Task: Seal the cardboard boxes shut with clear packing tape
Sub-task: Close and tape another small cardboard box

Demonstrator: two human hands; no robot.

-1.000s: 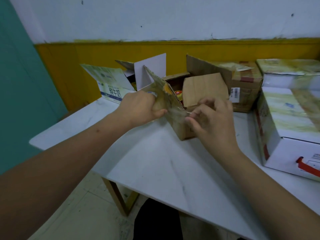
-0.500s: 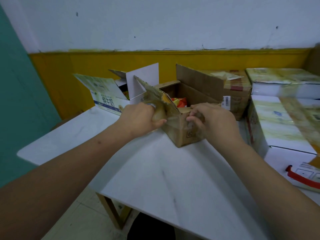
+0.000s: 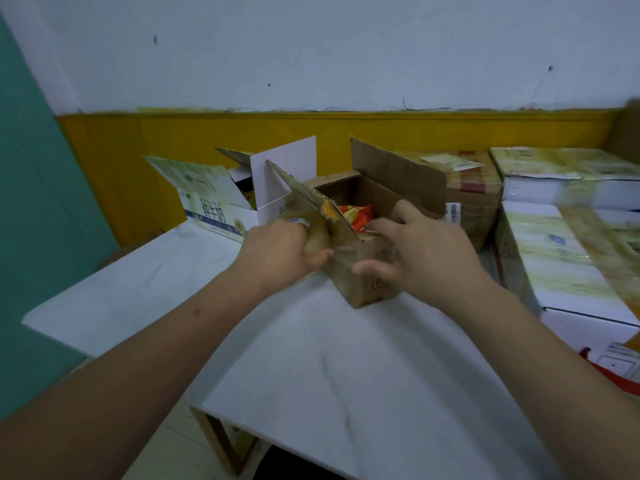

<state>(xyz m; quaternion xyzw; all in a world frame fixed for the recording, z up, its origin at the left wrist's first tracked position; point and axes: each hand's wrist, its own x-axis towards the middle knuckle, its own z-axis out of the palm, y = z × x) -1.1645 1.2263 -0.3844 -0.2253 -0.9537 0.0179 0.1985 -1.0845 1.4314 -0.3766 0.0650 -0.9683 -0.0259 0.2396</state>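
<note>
I look down on a white table (image 3: pixel 311 375) and both of my hands are at a small brown cardboard box (image 3: pixel 367 285), which stands near the middle of the table, a little toward the far edge. The box is open: its left flap (image 3: pixel 308 202) stands up tilted, the far flap (image 3: pixel 398 174) stands up too, and inside I see an orange and red packet (image 3: pixel 356 216).

My left hand (image 3: pixel 280 251) is curled around a roll of clear packing tape (image 3: pixel 317 237), just beside the left wall of the box and under the tilted flap. A strip of tape seems to go from the roll onto the near corner of the box, but it is blurred and I cannot tell where it ends.

My right hand (image 3: pixel 429 258) lies over the near right part of the box with the fingers spread and rather straight; the fingertips touch the top rim and the front wall. It holds nothing.

At the far left edge of the table stands an open white milk carton box (image 3: pixel 214 213). Behind the small box is a taped brown box (image 3: pixel 474 202). Along the right edge lie stacked white boxes (image 3: pixel 571 271).
</note>
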